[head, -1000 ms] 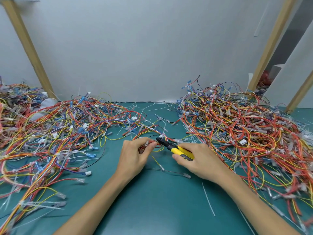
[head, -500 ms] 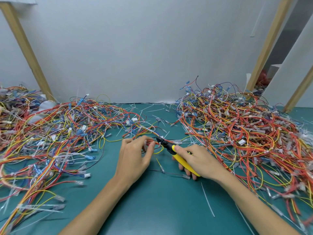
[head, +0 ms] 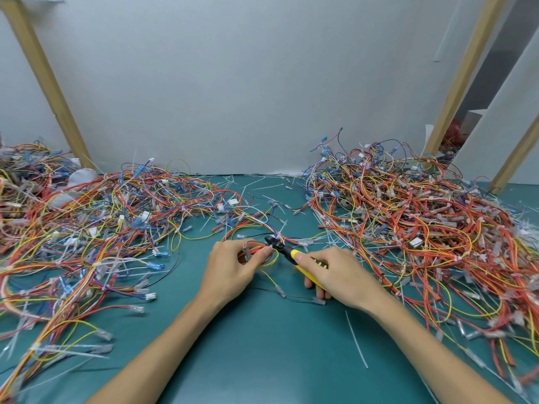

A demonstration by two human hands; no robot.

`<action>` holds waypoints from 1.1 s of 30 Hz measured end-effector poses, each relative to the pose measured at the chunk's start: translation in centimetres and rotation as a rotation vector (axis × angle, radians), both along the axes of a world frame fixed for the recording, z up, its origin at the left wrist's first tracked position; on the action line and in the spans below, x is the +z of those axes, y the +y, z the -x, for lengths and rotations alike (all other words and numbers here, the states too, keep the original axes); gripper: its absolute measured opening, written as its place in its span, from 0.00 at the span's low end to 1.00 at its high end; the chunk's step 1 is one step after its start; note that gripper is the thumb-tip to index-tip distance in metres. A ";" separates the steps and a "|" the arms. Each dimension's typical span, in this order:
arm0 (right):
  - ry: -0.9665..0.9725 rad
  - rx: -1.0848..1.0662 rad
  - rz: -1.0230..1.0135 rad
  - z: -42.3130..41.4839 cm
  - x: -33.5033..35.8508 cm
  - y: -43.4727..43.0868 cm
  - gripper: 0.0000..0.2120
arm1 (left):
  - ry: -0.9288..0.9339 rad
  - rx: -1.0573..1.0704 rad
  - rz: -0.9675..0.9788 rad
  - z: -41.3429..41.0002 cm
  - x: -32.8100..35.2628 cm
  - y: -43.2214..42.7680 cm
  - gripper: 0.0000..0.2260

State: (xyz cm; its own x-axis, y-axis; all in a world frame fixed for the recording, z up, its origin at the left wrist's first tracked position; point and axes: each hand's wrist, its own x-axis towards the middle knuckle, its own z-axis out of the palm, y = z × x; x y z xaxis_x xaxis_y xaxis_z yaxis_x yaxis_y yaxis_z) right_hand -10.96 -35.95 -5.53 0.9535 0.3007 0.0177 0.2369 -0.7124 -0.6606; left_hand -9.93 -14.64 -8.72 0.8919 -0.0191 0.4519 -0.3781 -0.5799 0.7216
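A teal-green table top (head: 262,354) is seen, and it is closed at the back by a plain white wall (head: 233,83). Two slanted wooden posts are placed against this wall, one at the left (head: 43,77) and one at the right (head: 460,74), and a white panel (head: 510,112) is seen behind the right post. The surface is covered on both sides by tangled wires: a left pile (head: 87,228) of red, yellow, blue and orange wires and a right pile (head: 408,228), mostly red and orange, which is heaped higher. Between the piles a bare strip of the table is left, where short white cable-tie pieces are scattered, and one longer cut tie (head: 357,339) is laid near the right forearm. In the middle of this strip a small wire bundle (head: 256,249) is pinched by the left hand (head: 230,269), between the thumb and the curled fingers, just above the table. The yellow-handled cutters (head: 287,252) are gripped by the right hand (head: 338,275), with the fingers wrapped round the handles. The black head of the cutters is held against the bundle, just beside the left thumb; whether its blades are closed cannot be told.
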 end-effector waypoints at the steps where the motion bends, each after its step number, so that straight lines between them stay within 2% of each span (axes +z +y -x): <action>1: -0.054 -0.007 0.042 0.1 -0.1 0.1 0.27 | -0.005 0.006 -0.004 0.0 0.0 0.0 0.07; 4: -0.269 -0.019 0.212 0.4 -0.6 0.5 0.24 | -0.015 0.037 -0.023 0.0 -0.1 0.2 0.08; 6: -0.323 0.002 0.271 0.5 -0.6 0.5 0.21 | -0.022 0.045 -0.058 -0.1 -0.2 0.2 0.07; 11: -0.355 0.029 0.287 0.0 -0.7 -0.5 0.19 | -0.063 0.047 -0.154 0.0 -0.1 0.0 0.03; 19: -0.443 -0.020 0.344 -0.5 -1.0 -0.6 0.25 | -0.125 0.066 -0.208 0.2 -0.4 -0.2 0.05; 25: -0.447 -0.032 0.368 -0.5 -1.2 -0.4 0.25 | -0.105 0.057 -0.212 0.2 -0.3 -0.2 0.03; 33: -0.445 -0.020 0.408 -0.6 -1.5 -0.4 0.24 | -0.089 0.066 -0.318 0.6 -0.1 -0.5 0.04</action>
State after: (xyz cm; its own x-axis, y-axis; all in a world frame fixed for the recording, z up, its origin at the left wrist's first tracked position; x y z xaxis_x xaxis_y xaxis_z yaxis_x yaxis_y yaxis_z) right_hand -10.32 -36.37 -7.02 0.8867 0.3491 0.3031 0.4117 -0.8946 -0.1738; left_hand -10.50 -15.10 -8.87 0.8529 -0.1151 0.5092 -0.3858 -0.7962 0.4661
